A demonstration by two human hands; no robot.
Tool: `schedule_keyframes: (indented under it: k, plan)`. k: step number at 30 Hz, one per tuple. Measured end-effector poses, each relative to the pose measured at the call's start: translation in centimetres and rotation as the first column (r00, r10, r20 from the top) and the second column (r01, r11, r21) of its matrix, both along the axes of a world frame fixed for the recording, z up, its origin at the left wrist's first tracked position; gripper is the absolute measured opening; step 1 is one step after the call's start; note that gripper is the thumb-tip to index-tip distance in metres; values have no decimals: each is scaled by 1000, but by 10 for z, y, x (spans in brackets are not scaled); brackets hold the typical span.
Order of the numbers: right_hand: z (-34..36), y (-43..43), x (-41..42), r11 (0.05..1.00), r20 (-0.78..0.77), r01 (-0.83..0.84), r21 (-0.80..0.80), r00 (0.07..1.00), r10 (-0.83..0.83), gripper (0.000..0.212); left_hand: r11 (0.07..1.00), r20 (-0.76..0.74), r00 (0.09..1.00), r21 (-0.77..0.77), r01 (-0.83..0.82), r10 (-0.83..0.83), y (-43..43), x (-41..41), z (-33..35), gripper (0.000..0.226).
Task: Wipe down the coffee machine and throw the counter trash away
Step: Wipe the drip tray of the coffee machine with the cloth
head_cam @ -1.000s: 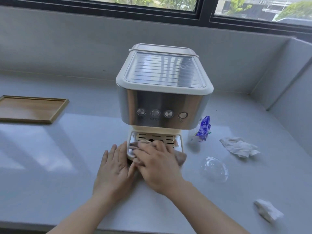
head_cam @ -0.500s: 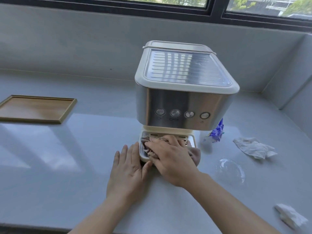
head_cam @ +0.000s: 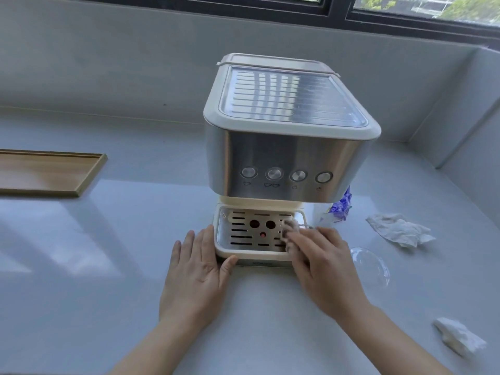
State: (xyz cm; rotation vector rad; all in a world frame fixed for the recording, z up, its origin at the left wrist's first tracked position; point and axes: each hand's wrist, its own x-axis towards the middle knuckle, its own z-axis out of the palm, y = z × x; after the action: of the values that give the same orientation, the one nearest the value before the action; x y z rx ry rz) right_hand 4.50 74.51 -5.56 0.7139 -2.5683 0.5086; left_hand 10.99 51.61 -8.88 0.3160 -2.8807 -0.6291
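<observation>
A cream and steel coffee machine (head_cam: 286, 147) stands on the grey counter (head_cam: 108, 266). Its slotted drip tray (head_cam: 243, 234) faces me. My right hand (head_cam: 322, 263) presses a crumpled cloth (head_cam: 289, 228) onto the tray's right side; most of the cloth is hidden under my fingers. Flat on the counter lies my left hand (head_cam: 197, 272), its thumb touching the tray's front left corner. Trash lies to the right: a blue wrapper (head_cam: 342, 205), a crumpled white tissue (head_cam: 400, 230), a clear plastic lid (head_cam: 372, 262) and another tissue wad (head_cam: 457, 336).
A wooden tray (head_cam: 46, 173) sits at the far left of the counter. Grey walls rise behind the machine and along the right side, with a window above.
My right hand has slid the cloth from the tray's left and middle to its right side, uncovering the slots. The view has shifted so the machine sits more to the right and closer.
</observation>
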Motion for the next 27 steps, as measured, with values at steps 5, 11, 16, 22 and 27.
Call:
schedule_keyframes:
  k: [5,11,16,22,27]
  plan:
    - [11,-36,-27,952,139,272,141,946,-291,29,1000,-13,1000,-9,-3,3,0,1,-1,75]
    - [8,-12,-9,973,47,118,196,990,-130,29,1000,-8,1000,-24,1,-1,-1,0,-3,76]
    - [18,-36,-41,920,119,237,313,951,-285,33,1000,-6,1000,-4,-3,3,0,0,1,74]
    - [13,-9,-32,980,76,77,186,993,-92,30,1000,-6,1000,-17,-1,1,1,0,-1,76]
    - [11,-45,-24,966,148,99,240,979,-137,31,999,4,1000,-32,0,0,0,-1,0,80]
